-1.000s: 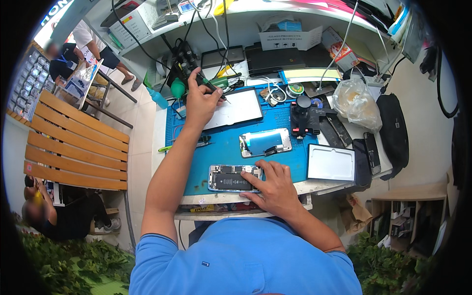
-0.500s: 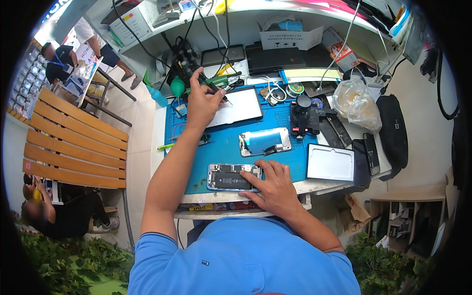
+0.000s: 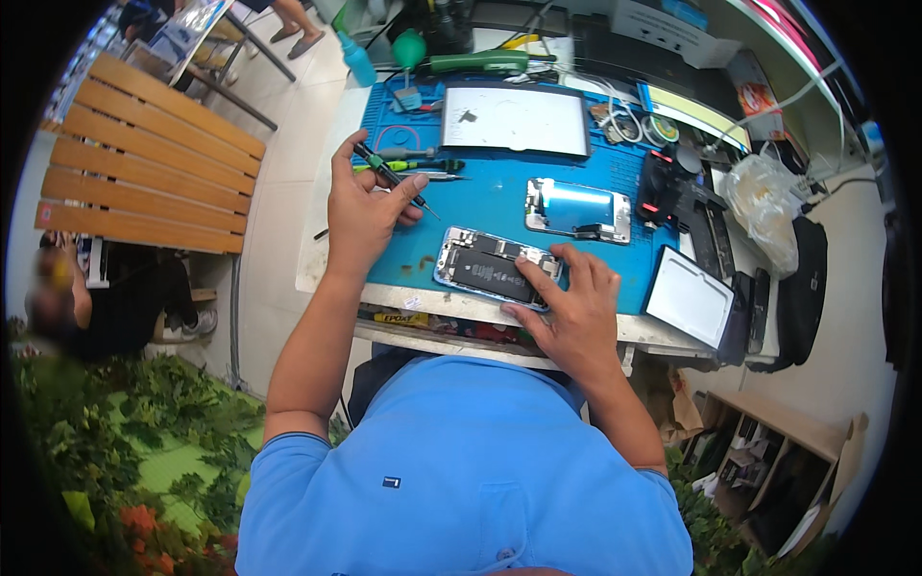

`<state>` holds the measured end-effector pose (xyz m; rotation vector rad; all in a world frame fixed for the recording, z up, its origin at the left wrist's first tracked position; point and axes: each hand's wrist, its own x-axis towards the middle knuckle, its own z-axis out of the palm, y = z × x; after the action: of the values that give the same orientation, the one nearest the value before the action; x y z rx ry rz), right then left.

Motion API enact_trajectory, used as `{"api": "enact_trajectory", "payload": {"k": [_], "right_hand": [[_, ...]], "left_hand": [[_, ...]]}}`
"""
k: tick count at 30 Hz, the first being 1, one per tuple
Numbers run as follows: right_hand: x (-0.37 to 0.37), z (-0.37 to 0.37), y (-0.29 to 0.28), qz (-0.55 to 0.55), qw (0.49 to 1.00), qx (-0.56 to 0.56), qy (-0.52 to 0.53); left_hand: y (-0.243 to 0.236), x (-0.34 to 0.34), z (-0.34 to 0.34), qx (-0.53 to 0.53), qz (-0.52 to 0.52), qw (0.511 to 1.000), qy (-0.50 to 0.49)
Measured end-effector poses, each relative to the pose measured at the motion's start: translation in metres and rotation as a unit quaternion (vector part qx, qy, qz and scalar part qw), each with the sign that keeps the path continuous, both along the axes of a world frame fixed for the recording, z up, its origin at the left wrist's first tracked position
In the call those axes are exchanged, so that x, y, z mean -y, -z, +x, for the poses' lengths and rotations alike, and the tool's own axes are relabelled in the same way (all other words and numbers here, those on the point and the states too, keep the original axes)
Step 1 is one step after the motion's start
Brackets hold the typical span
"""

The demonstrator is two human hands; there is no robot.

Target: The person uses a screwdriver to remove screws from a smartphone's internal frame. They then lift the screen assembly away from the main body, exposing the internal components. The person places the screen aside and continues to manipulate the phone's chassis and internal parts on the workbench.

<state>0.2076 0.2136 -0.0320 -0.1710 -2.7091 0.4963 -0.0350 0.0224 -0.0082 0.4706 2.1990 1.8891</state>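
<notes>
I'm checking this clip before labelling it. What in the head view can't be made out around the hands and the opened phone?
- Opened phone: its right end is covered by the right hand; the parts inside are too small to name.
- Screwdriver in the left hand: its tip is too fine to tell the type.
- Small marks on the blue mat near the left hand: too small to identify.

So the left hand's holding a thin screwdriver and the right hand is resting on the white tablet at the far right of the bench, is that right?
Not quite. The left hand does hold the thin screwdriver, but the right hand rests on the opened phone on the blue mat, not on the white tablet, which lies untouched to its right. The head view shows this.
</notes>
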Motion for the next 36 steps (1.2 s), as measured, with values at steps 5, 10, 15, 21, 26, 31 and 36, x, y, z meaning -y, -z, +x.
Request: {"api": "enact_trajectory", "payload": {"k": [5, 10, 15, 21, 26, 31, 36], "right_hand": [[0.000, -0.001, -0.001, 0.005, 1.000, 0.007, -0.002], [0.001, -0.003, -0.003, 0.001, 1.000, 0.013, -0.002], [0.001, -0.002, -0.001, 0.003, 1.000, 0.011, -0.001], [0.001, -0.002, -0.002, 0.002, 1.000, 0.014, -0.001], [0.001, -0.002, -0.002, 0.001, 1.000, 0.016, -0.001], [0.000, -0.001, -0.002, 0.002, 1.000, 0.016, 0.001], [0.001, -0.002, -0.002, 0.002, 1.000, 0.017, 0.000]], "left_hand": [[0.004, 0.011, 0.007, 0.011, -0.018, 0.998, -0.053], [0.007, 0.012, 0.003, 0.016, -0.022, 0.998, -0.061], [0.009, 0.012, 0.001, 0.016, -0.025, 0.998, -0.061], [0.008, 0.012, 0.003, 0.012, -0.011, 0.998, -0.065], [0.011, 0.013, 0.002, 0.009, -0.008, 0.998, -0.062], [0.012, 0.014, 0.000, 0.023, 0.004, 0.998, -0.052], [0.017, 0.017, -0.002, 0.016, 0.026, 0.998, -0.046]]}}
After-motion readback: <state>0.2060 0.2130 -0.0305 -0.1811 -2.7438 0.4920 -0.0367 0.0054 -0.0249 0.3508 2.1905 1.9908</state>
